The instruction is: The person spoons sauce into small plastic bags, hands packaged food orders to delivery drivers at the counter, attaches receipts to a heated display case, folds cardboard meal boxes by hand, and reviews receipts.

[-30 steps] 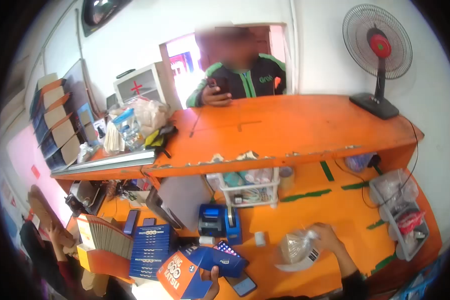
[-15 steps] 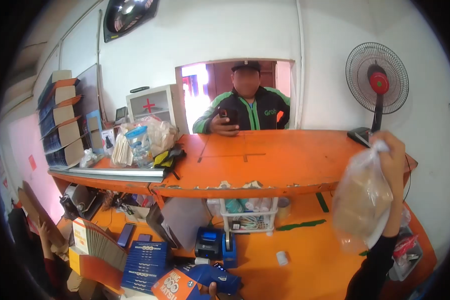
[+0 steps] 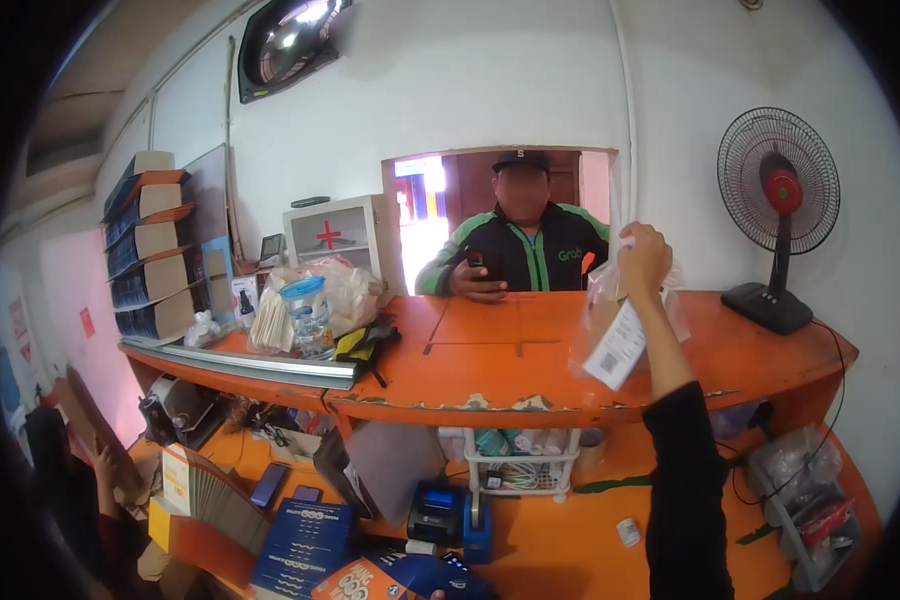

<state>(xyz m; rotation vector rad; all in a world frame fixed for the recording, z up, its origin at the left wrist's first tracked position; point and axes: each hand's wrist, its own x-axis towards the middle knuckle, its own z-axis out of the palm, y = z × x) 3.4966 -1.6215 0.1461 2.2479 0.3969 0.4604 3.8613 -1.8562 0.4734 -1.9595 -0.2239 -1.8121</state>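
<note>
My right hand point(image 3: 646, 258) is closed round the gathered top of a clear plastic bag point(image 3: 598, 308). The bag holds something brown and hangs at the orange counter point(image 3: 470, 375), before the serving window. A white printed receipt point(image 3: 617, 346) shows on its near side. At the bottom edge, only a fingertip of my left hand point(image 3: 437, 595) is visible, against an orange-and-blue printed box point(image 3: 370, 580); the other fingers are out of frame. Beside that box lies a stack of blue printed boxes point(image 3: 305, 545).
A person point(image 3: 530, 240) stands behind the window holding a phone point(image 3: 487, 264). A fan point(image 3: 778, 200) stands on the counter's right. Below are a label printer point(image 3: 437, 515), a white basket point(image 3: 520, 465) and a grey bin point(image 3: 810, 540). A co-worker's hand point(image 3: 103, 465) holds cardboard at left.
My right hand has carried the bag leftward and away from me, towards the window. The view has tilted up and shifted left, so less of my left hand shows.
</note>
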